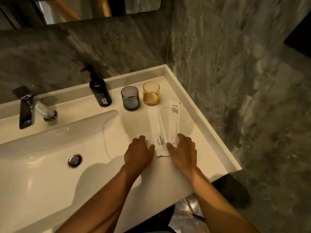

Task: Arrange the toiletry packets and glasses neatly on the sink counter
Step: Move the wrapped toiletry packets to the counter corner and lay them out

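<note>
Seen from above: white rectangular sink counter [198, 132] with raised rim, set in a corner of grey marbled wall [235, 64].

At 12 o'clock of the counter's flat right part, two tumblers side by side, upright, just apart: smoky grey glass [130, 100] on the left, amber glass [151, 93] on the right. At 10 o'clock from them, black pump bottle [99, 89], upright, label too small to read.

In front of the glasses, two long white paper toiletry packets lying flat, nearly parallel, pointing toward 12 o'clock. Left packet [158, 132] printed "BRUSHING TEETH" near its lower end. Right packet [174, 121] with small dark print at its far end, not readable; its near end hidden under the right hand. Perhaps overlapping the left packet at the bottom, hard to tell.

Left hand [138, 153] palm down on the counter at 9 o'clock of the left packet, fingers loosely spread, thumb touching the packet's edge, grasping nothing. Right hand [183, 152] palm down at 3 o'clock, fingers resting over the right packet's near end, thumb at the left packet's edge, pressing rather than gripping.

At 9 o'clock, white basin [50, 165] with chrome drain [75, 160] and chrome faucet [32, 110]. Mirror [67, 9] at the top cut off by the frame. Floor at the bottom dark and blurred.
</note>
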